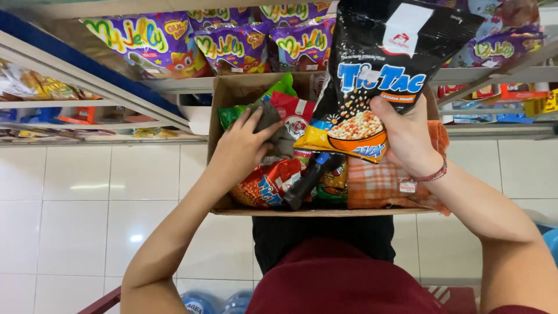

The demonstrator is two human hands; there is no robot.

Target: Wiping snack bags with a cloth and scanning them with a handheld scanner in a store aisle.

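My right hand (407,136) grips a large black snack bag (383,64) by its lower edge and holds it up over the box. My left hand (241,145) is closed around a grey cloth (278,136) that lies on the packets inside a brown cardboard box (229,93). Several red, green and dark snack packets (273,180) fill the box. An orange checked cloth (381,183) hangs over the box's right side under my right wrist.
Purple snack bags (232,46) line a metal shelf (174,86) just beyond the box. More shelves with packaged goods (505,99) run left and right. White floor tiles (87,203) lie below; blue bottle tops (224,302) show near my legs.
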